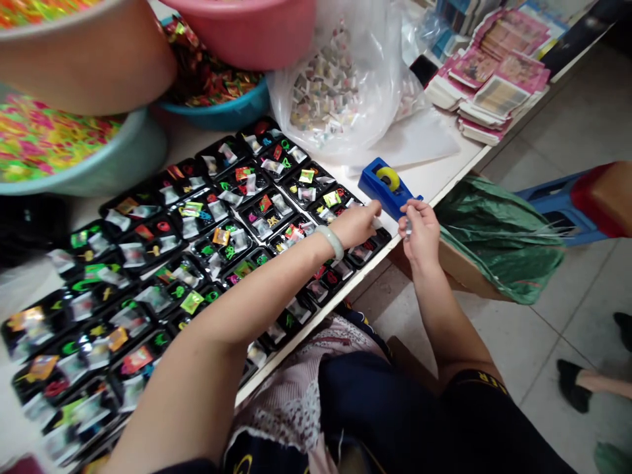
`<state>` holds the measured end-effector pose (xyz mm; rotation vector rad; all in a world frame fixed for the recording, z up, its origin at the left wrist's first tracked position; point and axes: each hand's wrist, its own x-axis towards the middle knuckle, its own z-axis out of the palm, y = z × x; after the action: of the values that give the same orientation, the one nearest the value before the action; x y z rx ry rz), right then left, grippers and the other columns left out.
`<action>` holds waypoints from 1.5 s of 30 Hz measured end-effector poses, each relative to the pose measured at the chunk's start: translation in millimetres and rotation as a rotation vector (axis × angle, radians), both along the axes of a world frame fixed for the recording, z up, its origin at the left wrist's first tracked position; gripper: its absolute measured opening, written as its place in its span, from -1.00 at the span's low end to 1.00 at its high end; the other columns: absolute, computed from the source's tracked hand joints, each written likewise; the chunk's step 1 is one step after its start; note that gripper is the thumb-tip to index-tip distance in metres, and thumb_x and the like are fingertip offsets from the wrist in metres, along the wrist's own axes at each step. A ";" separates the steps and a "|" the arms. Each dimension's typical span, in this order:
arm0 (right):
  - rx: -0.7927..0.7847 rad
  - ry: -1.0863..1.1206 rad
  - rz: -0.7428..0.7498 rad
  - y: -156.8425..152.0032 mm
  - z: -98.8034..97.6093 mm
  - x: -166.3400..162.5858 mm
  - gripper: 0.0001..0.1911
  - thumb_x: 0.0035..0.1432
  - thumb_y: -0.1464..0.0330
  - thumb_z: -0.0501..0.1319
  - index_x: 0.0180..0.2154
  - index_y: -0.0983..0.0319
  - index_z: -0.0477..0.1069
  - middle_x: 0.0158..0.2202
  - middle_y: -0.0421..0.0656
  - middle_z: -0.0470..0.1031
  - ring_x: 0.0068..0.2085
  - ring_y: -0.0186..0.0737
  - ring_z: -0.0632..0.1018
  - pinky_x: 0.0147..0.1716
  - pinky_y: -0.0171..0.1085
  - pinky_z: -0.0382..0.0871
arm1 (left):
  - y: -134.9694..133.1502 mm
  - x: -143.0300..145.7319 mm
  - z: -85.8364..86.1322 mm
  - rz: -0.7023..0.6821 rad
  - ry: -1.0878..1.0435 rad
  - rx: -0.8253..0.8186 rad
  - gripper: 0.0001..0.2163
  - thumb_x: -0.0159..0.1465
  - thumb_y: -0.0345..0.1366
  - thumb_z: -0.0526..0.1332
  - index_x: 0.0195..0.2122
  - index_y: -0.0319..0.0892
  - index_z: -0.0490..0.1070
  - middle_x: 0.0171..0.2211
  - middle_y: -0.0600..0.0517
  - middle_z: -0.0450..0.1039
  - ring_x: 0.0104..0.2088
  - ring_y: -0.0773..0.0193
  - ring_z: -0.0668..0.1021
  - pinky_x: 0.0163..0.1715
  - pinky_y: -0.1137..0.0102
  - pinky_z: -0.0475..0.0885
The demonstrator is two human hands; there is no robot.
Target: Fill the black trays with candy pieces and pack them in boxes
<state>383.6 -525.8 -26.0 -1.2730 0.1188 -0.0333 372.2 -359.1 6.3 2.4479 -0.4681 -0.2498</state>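
My left hand (359, 225), with a pale bangle (332, 242) on its wrist, reaches over the right end of the black trays (247, 214). Its fingers are curled, and a whitish bit shows at the fingertips, too small to name. Just right of it, past the table edge, my right hand (422, 234) is closed in a pinch on something small and pale that I cannot make out. Behind both hands stands a blue tape dispenser (390, 187) with a yellow roll. The trays hold small white packets, coloured sachets and bright plastic trinkets.
Tubs of colourful pieces, including a pink tub (247, 33) and a teal tub (148, 148), stand at the back left. Beside them are a clear bag of packets (340, 85) and stacked pink cards (494, 72). A green-lined box (498, 237) sits below the table edge (316, 322).
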 end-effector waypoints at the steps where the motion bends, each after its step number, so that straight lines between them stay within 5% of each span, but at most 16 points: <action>1: -0.012 0.012 0.004 -1.6 -2.7 -2.6 -0.73 -0.05 0.23 0.32 -0.30 0.17 0.35 -0.41 -0.29 0.42 -0.61 -0.52 0.31 -0.74 -0.50 0.03 | -4.8 2.3 -1.6 -0.104 -0.025 0.052 -0.73 0.11 -0.54 0.19 -0.15 -0.23 0.42 -0.35 -0.03 0.47 -0.25 0.19 0.50 -0.20 0.37 0.36; 4: -0.044 0.058 -0.005 -2.9 -10.5 -8.8 -0.73 -0.05 0.21 0.32 -0.30 0.16 0.36 -0.42 -0.28 0.43 -0.61 -0.51 0.32 -0.73 -0.49 0.05 | -16.1 7.2 -7.7 -0.319 -0.099 0.097 -0.75 0.13 -0.58 0.10 -0.23 -0.26 0.47 -0.26 -0.12 0.48 -0.18 0.15 0.50 -0.10 0.32 0.35; 7: -0.082 0.134 0.067 -4.7 -15.8 -11.5 -0.69 -0.10 0.20 0.35 -0.31 0.18 0.37 -0.41 -0.27 0.46 -0.59 -0.50 0.34 -0.72 -0.49 0.07 | -11.8 9.4 -8.8 -0.288 -0.137 0.043 -0.68 0.12 -0.61 0.07 -0.16 -0.26 0.47 -0.22 -0.11 0.49 -0.16 0.16 0.49 -0.05 0.29 0.35; 13: -0.237 0.221 0.340 -17.0 -12.2 -13.2 -0.64 -0.11 0.15 0.37 -0.31 0.21 0.41 -0.37 -0.21 0.53 -0.57 -0.45 0.42 -0.72 -0.48 0.13 | 40.3 1.0 17.4 0.092 -0.152 -0.219 -0.82 0.17 -0.52 0.12 -0.27 -0.24 0.46 -0.26 -0.04 0.48 -0.23 0.27 0.48 -0.13 0.34 0.39; 20: -0.225 -0.009 0.344 1.5 30.9 12.4 -0.69 0.07 0.08 0.29 -0.30 0.18 0.40 -0.38 -0.20 0.52 -0.59 -0.46 0.39 -0.75 -0.47 0.10 | 126.8 -48.8 46.5 0.692 -0.157 -0.592 -0.89 0.18 -0.29 0.22 -0.29 -0.19 0.44 -0.36 0.05 0.49 -0.31 0.33 0.52 -0.25 0.41 0.45; 24: -0.289 -0.198 0.396 55.5 54.7 60.8 -0.71 0.20 0.08 0.21 -0.29 0.18 0.38 -0.37 -0.21 0.50 -0.55 -0.46 0.44 -0.72 -0.49 0.16 | 177.7 -98.6 50.6 1.019 -0.256 -0.748 -0.89 0.15 -0.25 0.27 -0.35 -0.15 0.41 -0.41 0.10 0.47 -0.38 0.39 0.52 -0.31 0.43 0.48; 29: -0.436 -0.461 0.282 141.6 73.7 170.1 -0.73 0.32 0.19 0.06 -0.17 0.25 0.36 -0.25 -0.19 0.53 -0.36 -0.44 0.54 -0.52 -0.49 0.31 | 217.2 -173.7 52.8 1.273 -0.306 -0.786 -0.83 0.05 -0.25 0.38 -0.38 -0.18 0.45 -0.45 0.12 0.51 -0.39 0.38 0.52 -0.31 0.41 0.48; 34: -0.836 -0.341 0.159 196.8 96.2 249.4 -0.57 0.23 0.27 -0.04 -0.15 0.57 0.33 -0.08 0.07 0.49 -0.04 -0.20 0.52 -0.20 -0.28 0.32 | 227.7 -235.1 54.4 1.399 -0.311 -0.687 -0.85 0.03 -0.24 0.37 -0.38 -0.12 0.51 -0.42 0.14 0.55 -0.40 0.36 0.52 -0.29 0.40 0.46; 37: -0.962 -0.444 0.166 188.5 98.3 233.6 -0.62 0.07 0.37 0.22 -0.14 0.54 0.39 -0.02 0.07 0.49 0.01 -0.16 0.49 -0.07 -0.22 0.28 | 228.0 -269.5 56.7 1.488 -0.294 -0.526 -0.88 0.05 -0.23 0.34 -0.36 -0.03 0.54 -0.40 0.18 0.56 -0.40 0.31 0.53 -0.33 0.39 0.45; 40: -0.930 -0.557 0.432 148.8 88.5 176.4 -0.79 0.08 0.45 0.28 -0.19 0.34 0.49 -0.24 -0.13 0.59 -0.26 -0.28 0.56 -0.19 -0.26 0.38 | 224.8 -301.7 56.4 1.579 -0.285 -0.440 -0.90 0.03 -0.24 0.35 -0.39 0.09 0.55 -0.43 0.25 0.56 -0.37 0.26 0.56 -0.25 0.32 0.48; 45: -1.294 -0.614 0.752 79.0 59.2 70.6 -0.94 0.10 0.41 0.28 -0.35 0.21 0.54 -0.36 -0.15 0.57 -0.33 -0.17 0.54 -0.30 -0.21 0.36 | 216.3 -334.2 46.0 1.697 -0.330 -0.499 -0.86 0.01 -0.26 0.34 -0.44 0.22 0.54 -0.42 0.35 0.55 -0.38 0.25 0.56 -0.14 0.24 0.49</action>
<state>454.2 -446.8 33.2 -2.4443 -1.0743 0.1756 38.0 -142.8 52.3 1.6238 1.2657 0.8543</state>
